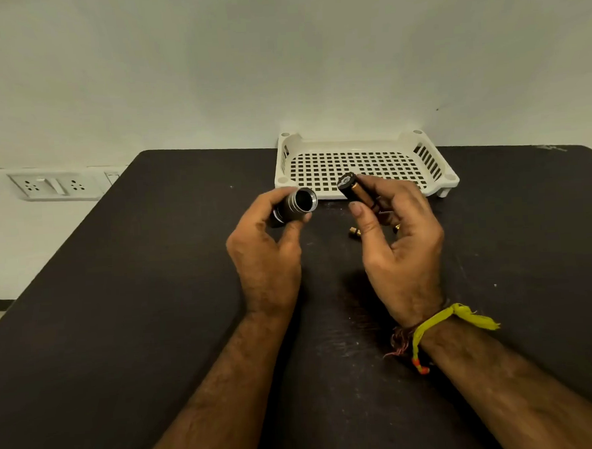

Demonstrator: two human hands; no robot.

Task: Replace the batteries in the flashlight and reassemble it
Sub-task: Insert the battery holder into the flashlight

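A: Left hand (265, 250) is wrapped around the flashlight (292, 207), thumb under, open end facing right toward the other hand. Tube looks empty from here.

B: And the right?

A: Right hand (400, 239) pinches the battery holder (354, 191) between thumb and fingers, end cap aimed at the tube. Copper-coloured cells show in it. Both parts are held above the table (120, 302), close but apart.

B: Next step?

A: My read: insert the holder. Line up the axes first, don't go in at an angle. Check polarity marks; can't read them here. Slide, don't force.

B: Loose bits?

A: Two batteries (353, 231) lie on the table behind the right hand, partly hidden. The tray (431, 155) sits beyond.
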